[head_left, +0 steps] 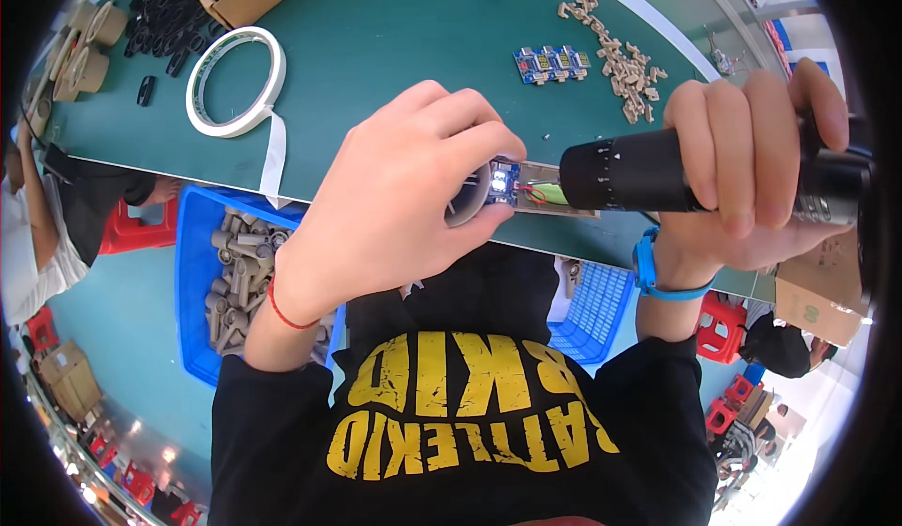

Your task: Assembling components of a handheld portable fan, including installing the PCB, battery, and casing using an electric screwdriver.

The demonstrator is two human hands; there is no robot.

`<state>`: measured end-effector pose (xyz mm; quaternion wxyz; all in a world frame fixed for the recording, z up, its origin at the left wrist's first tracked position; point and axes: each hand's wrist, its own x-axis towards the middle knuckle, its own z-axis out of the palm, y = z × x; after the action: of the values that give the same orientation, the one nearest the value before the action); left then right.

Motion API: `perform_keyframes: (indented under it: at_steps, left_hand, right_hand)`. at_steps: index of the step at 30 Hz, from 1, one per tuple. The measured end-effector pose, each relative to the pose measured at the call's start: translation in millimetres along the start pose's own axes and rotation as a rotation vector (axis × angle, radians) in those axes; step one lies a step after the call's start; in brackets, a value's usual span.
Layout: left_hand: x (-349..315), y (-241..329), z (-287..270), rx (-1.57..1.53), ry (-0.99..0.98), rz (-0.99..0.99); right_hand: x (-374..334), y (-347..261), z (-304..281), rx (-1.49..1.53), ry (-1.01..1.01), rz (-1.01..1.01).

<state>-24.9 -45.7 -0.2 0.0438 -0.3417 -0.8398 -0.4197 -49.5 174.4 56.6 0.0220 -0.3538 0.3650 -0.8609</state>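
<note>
My left hand (404, 174) is closed round the round head of a grey plastic housing (466, 199). A small blue circuit board (504, 184) with a bright display sits at the housing's right side. Thin red wires (535, 193) run from it toward a green part (554, 193) in the long handle section. My right hand (752, 155) grips a black electric screwdriver (631, 171), held nearly level with its nose pointing left. The nose is over the right part of the handle; its bit cannot be made out.
A tape roll (272, 75) lies left on the green table (376, 19). Blue circuit boards (552, 64) and small beige parts (628, 66) lie at the back right. A blue crate (193, 291) of grey housings (242, 277) and another blue basket (601, 305) stand below the table's near edge.
</note>
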Motion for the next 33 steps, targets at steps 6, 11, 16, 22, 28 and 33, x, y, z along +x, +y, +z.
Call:
perform_keyframes:
  at_steps: [6, 11, 16, 22, 28, 33]
  left_hand:
    - [0.6, 2.2, -2.1, 0.051, 0.006, 0.013]
    - [3.7, 3.2, -4.0, 0.037, -0.058, -0.006]
    - [4.2, 4.1, -3.4, 0.037, -0.067, -0.003]
    - [5.8, 4.9, -4.3, 0.040, -0.049, 0.008]
    - [6.1, 6.6, -3.2, -0.078, 0.026, -0.001]
    - [3.9, 5.3, -2.8, -0.135, 0.001, -0.055]
  right_hand:
    - [-7.1, -1.8, -2.3, 0.119, 0.160, -0.127]
    - [2.7, -10.5, -17.3, -0.355, -0.069, 0.038]
    - [-4.3, 10.8, -29.0, -0.309, -0.063, 0.012]
    - [-2.2, 1.5, -31.5, -0.378, -0.027, -0.031]
    - [-1.4, -25.1, -10.9, -0.010, 0.088, -0.018]
    - [4.8, -23.0, -6.1, 0.112, 0.102, 0.007]
